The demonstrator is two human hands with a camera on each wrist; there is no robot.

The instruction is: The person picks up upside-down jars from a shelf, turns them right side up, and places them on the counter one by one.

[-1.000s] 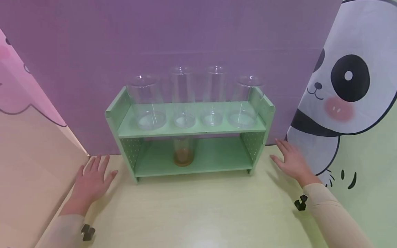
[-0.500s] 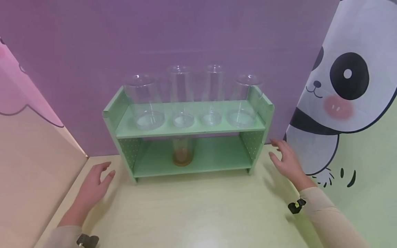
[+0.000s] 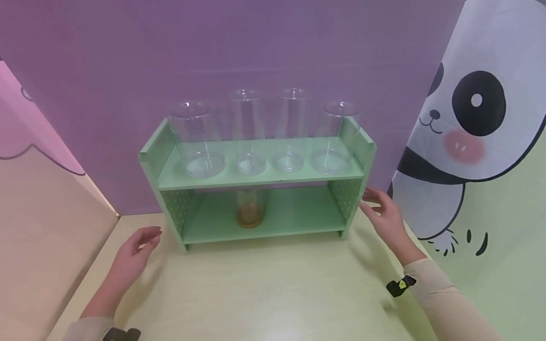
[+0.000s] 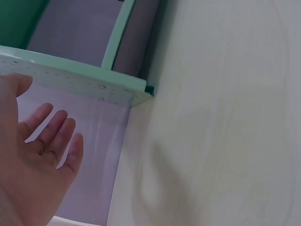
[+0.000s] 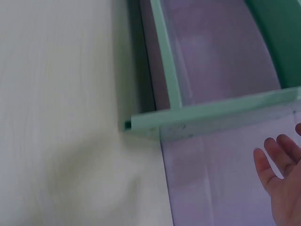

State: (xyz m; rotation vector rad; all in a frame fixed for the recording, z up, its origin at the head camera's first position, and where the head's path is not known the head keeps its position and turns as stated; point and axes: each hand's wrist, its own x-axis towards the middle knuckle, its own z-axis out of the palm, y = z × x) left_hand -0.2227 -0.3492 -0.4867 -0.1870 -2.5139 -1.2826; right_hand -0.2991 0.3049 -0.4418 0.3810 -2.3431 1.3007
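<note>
Flanking pale-green, two-tier, side-perforated shelf [image 3: 303, 208]: left hand [image 3: 131, 258], right hand [image 3: 385, 219], fingers [image 4: 61, 140] relaxed, released.

Two-tier green shelf [image 3: 281, 232] blocks centre. Four clear cylinders [image 3: 291, 130] on upper tier, narrow gaps between. Lower tier open from front; brown-bottomed cylinder [image 3: 250, 215] obstructs left of middle, wider room right.

A plain purple wall [image 3: 273, 42] rises behind a pale wood-grain tabletop [image 3: 256, 279]. The right wall [image 3: 512, 222] is light green, printed with a large cartoon panda [image 3: 473, 123]. The left wall [image 3: 38, 227] is peach, with a pink figure [image 3: 30, 128] above, perhaps an animal, cut off by the edge. Soft glare [image 3: 281, 303] whitens the near tabletop.
</note>
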